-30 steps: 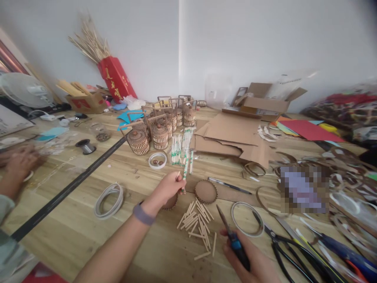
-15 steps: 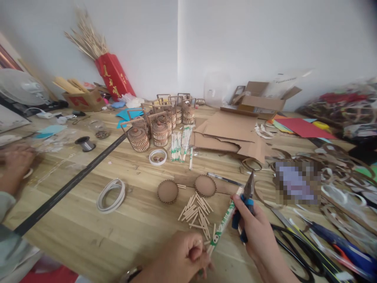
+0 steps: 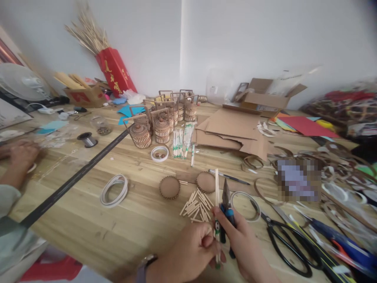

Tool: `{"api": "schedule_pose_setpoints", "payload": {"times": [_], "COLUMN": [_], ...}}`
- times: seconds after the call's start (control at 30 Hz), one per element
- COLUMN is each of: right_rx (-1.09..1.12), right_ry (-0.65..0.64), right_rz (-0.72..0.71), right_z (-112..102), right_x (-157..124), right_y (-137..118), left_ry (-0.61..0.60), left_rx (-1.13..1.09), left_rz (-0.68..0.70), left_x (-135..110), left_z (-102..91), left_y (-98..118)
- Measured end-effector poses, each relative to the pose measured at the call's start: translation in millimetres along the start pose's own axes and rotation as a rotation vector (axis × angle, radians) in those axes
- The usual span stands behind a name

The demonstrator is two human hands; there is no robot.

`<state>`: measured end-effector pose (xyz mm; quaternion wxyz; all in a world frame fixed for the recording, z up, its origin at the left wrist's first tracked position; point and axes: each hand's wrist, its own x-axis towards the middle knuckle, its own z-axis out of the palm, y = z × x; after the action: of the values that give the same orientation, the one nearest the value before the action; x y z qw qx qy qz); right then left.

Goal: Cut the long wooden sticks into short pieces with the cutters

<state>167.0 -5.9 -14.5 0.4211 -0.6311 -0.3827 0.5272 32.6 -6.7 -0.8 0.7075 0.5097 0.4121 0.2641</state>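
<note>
A pair of pale wooden chopsticks (image 3: 217, 184) stands bare above its green-and-white wrapper (image 3: 217, 226), which is bunched lower down. My left hand (image 3: 191, 249) is closed around the wrapped lower part. My right hand (image 3: 246, 243) is wrapped around pliers (image 3: 226, 196) with dark blue handles, its thumb against the chopsticks. The pliers' jaws point up beside the chopsticks. Just beyond my hands lies a pile of short cut sticks (image 3: 193, 206). Behind them are two round cardboard discs with dark beaded rims, a left disc (image 3: 169, 187) and a right disc (image 3: 205, 182).
White tape rolls (image 3: 114, 191) lie on the left and middle. Black-handled scissors (image 3: 290, 245) rest at right, near scattered brown strips. Lidded woven baskets (image 3: 140, 135) stand behind, by wrapped chopsticks (image 3: 178, 144) and cardboard (image 3: 229, 125). Another person's hand (image 3: 25, 153) is at far left.
The chopsticks' upper part has come out of the wrapper, which has slid down. My right hand, with the pliers, has moved left and down, closer to my left hand. A tape roll is uncovered.
</note>
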Motion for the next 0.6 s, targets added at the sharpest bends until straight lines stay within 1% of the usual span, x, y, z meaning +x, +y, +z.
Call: {"api": "schedule_pose_setpoints", "payload": {"times": [0.07,0.13,0.17,0.23,0.3,0.37,0.43,0.5,0.6], "right_rx": [-0.107,-0.210,-0.250,-0.303,-0.336,-0.368,-0.401,-0.434,-0.508], "right_ry": [0.006,-0.054,-0.110,-0.229,-0.326,-0.379,-0.375,-0.333,-0.292], "right_rz": [-0.146,-0.219,-0.221,-0.202,-0.180,-0.164,-0.171,-0.200,-0.249], "right_z": [-12,-21,-24,-23,-17,-10,-6,-5,-10], "right_x": [-2,-5,-7,-13,-17,-21,-22,-23,-26], "right_y": [-9,-18,-22,-28,-30,-29,-25,-19,-12], "left_ry": [0.055,0.218,0.291,0.373,0.398,0.422,0.445,0.481,0.586], "left_rx": [0.138,0.179,0.154,0.060,-0.019,-0.106,-0.242,-0.397,-0.549], "left_rz": [-0.009,0.041,0.052,0.031,0.024,0.061,0.085,0.102,0.173], "left_x": [-1,1,4,10,14,17,18,19,21], "left_z": [-9.0,-19.2,-23.4,-27.9,-26.5,-21.1,-14.9,-11.5,-15.6], "left_y": [6,10,11,10,7,6,5,6,8]}}
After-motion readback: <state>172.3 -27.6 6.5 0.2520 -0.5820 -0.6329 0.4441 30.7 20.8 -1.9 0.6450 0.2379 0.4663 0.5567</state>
